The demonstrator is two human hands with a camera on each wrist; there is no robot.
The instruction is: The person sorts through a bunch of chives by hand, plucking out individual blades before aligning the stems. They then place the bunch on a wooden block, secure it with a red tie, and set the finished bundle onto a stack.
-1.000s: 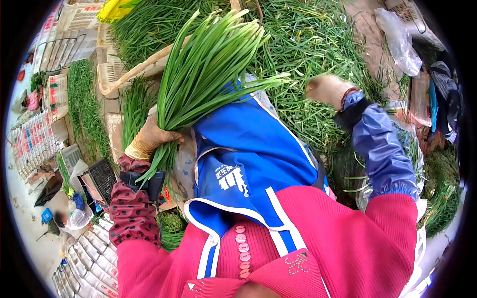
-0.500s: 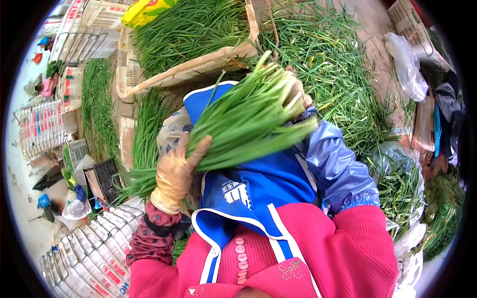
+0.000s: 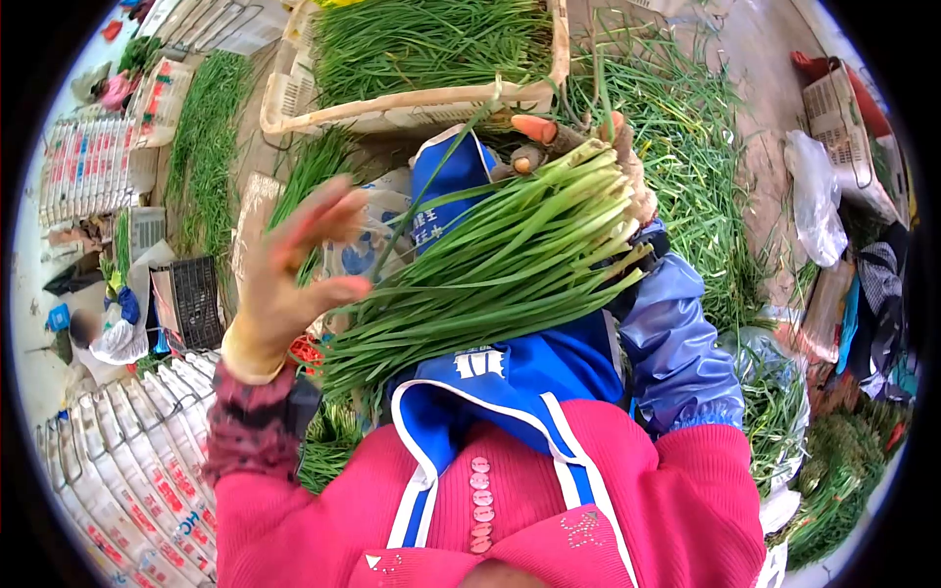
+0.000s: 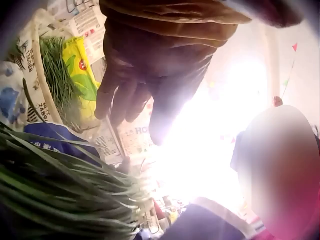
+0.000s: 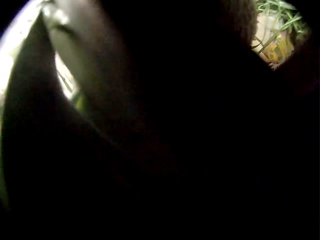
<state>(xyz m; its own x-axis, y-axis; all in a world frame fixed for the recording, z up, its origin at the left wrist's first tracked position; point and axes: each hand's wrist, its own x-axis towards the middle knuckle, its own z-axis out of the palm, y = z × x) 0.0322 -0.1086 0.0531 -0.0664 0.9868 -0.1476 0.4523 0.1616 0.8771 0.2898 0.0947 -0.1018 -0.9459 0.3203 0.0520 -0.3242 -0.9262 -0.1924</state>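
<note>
A bunch of garlic chives [image 3: 490, 255] lies slantwise over the blue apron [image 3: 534, 358], pale stem ends to the upper right, leaf tips to the lower left. My right hand [image 3: 635, 181], in a worn glove with bare fingertips, grips the bunch at its stem end. Left of the leaves is my gloved left hand [image 3: 289, 269], raised and blurred, its fingers spread and nothing in them. In the left wrist view the left hand [image 4: 155, 70] hangs above the leaf ends [image 4: 75, 185]. The right wrist view is almost all dark.
A cream crate [image 3: 431, 110] full of chives stands ahead. Loose leaves [image 3: 676, 167] cover the floor to the right, near a clear plastic bag [image 3: 816, 196]. More chives [image 3: 319, 181] lie beyond the left hand. Stacked white crates [image 3: 147, 461] stand at lower left.
The bunch has passed from the left hand to the right, which came in from the right and took the stem end. My left hand has let go and moved left, fingers spread.
</note>
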